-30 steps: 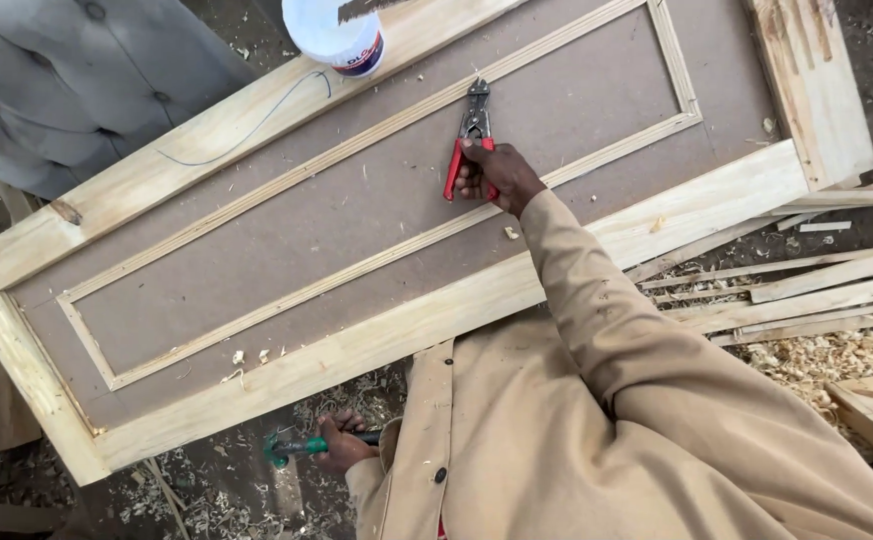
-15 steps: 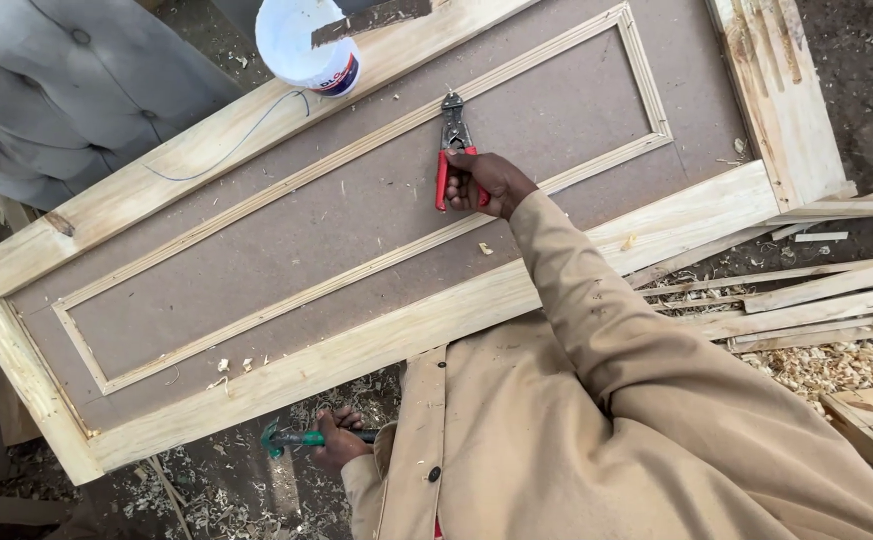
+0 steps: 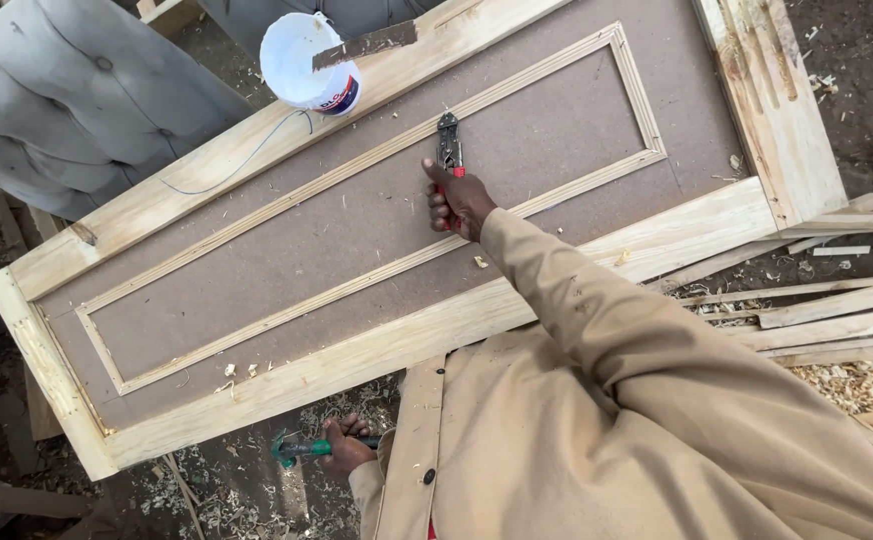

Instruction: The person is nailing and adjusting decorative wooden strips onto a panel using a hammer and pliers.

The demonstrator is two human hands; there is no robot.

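At the far left a grey tufted cushion (image 3: 67, 100) lies beyond the door panel's long far edge, apart from the work. The door panel (image 3: 257, 270) lies flat and slantwise, so its brown face with the raised moulding frame (image 3: 357, 290) is open from above. Below the panel's near edge, toward its left corner, the left hand (image 3: 345, 447) hangs by the person's side, its grip wrapped tight round a green-handled tool (image 3: 297, 449), apparently parked within reach. On the far rail a white bucket (image 3: 309, 62) stands upright with a flat stick (image 3: 367, 43) across its rim, close to hand yet off the brown face. Near the middle, the right hand (image 3: 460, 198) has its grip pressed together on red-handled pliers (image 3: 448, 150), whose dark head points at the far moulding strip, probably to bite something there. Loose timber strips (image 3: 817, 310) and shavings lie on the ground at right.
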